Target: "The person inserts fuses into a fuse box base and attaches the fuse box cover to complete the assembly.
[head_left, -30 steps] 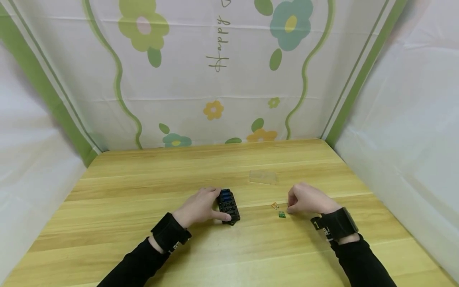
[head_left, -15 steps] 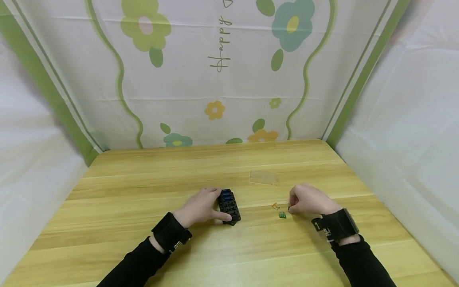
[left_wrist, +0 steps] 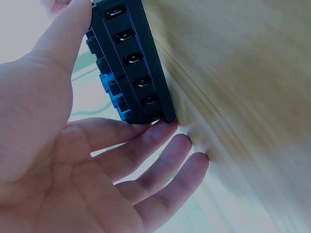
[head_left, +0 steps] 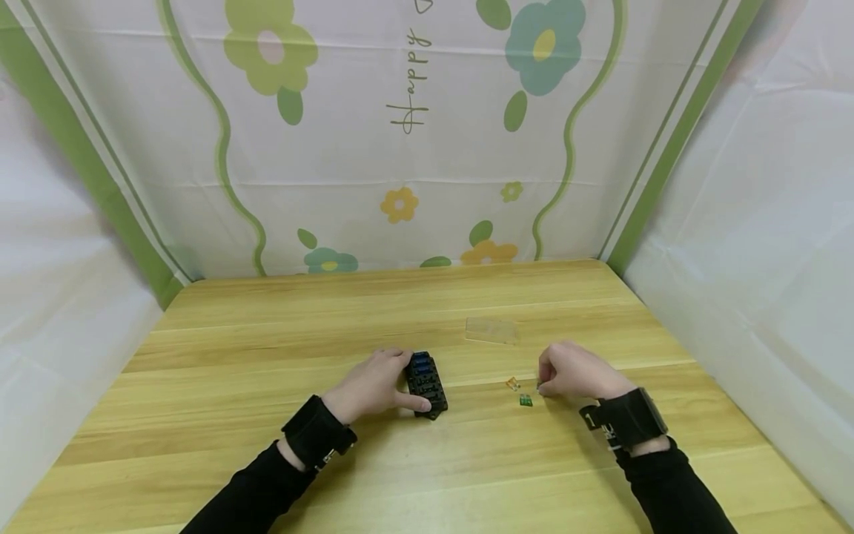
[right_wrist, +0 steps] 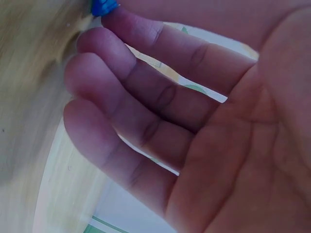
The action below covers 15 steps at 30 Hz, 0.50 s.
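Note:
My left hand point(head_left: 376, 382) grips a black fuse box point(head_left: 427, 386) by its ends, thumb at the near end and fingers at the far one. Blue blade fuses sit in its far slots; a row of metal terminals point(left_wrist: 133, 58) lines its side in the left wrist view. Over to the right, my right hand point(head_left: 580, 371) pinches a small blue blade fuse point(right_wrist: 104, 7) between thumb and index fingertip, low over the table. Just left of those fingertips lie a green blade fuse point(head_left: 525, 400) and orange ones point(head_left: 513, 383).
A clear plastic cover point(head_left: 491, 331) lies flat on the wooden table point(head_left: 300, 319), beyond the loose fuses. White cloth with printed flowers point(head_left: 399, 205) hangs behind the table's far edge, and plain white sheets point(head_left: 754, 259) flank both sides.
My right hand has shifted very slightly to the right, away from the loose fuses. The left hand and fuse box stay where they were.

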### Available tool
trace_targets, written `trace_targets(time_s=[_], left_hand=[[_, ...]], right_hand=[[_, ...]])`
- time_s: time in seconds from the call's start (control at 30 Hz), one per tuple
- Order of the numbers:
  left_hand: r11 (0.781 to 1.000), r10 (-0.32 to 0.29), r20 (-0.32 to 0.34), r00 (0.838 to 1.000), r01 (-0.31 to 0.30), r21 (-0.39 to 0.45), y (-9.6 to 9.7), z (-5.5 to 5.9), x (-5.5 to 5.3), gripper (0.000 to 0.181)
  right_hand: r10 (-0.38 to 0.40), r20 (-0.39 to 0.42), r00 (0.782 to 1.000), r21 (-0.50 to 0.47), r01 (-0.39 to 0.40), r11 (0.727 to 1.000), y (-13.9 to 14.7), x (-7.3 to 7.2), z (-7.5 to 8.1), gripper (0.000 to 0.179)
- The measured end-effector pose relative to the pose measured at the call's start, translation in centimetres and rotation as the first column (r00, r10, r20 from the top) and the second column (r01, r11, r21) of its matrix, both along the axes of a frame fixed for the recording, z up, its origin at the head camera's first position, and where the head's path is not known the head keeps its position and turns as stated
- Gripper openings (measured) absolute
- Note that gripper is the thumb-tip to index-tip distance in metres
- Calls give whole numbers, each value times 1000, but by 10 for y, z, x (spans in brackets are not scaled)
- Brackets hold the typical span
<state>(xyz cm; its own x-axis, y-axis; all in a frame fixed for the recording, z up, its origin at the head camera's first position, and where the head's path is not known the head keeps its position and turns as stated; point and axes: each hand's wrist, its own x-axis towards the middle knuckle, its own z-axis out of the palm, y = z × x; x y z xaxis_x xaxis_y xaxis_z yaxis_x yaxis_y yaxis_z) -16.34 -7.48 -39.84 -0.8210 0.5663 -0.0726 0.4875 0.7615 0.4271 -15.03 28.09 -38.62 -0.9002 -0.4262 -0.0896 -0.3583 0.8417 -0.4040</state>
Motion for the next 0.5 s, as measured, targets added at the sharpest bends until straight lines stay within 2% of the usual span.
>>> trace_targets(time_s=[0.27, 0.5], left_hand=[[1000, 0, 6, 1000, 0, 5, 0, 0, 0, 101], [1000, 1, 8, 1000, -2, 9, 0, 1, 0, 100]], right_hand=[[11, -8, 1000, 2, -11, 1000, 0, -1, -1, 19], [7, 22, 1000, 10, -7, 1000, -2, -1, 0, 20]])
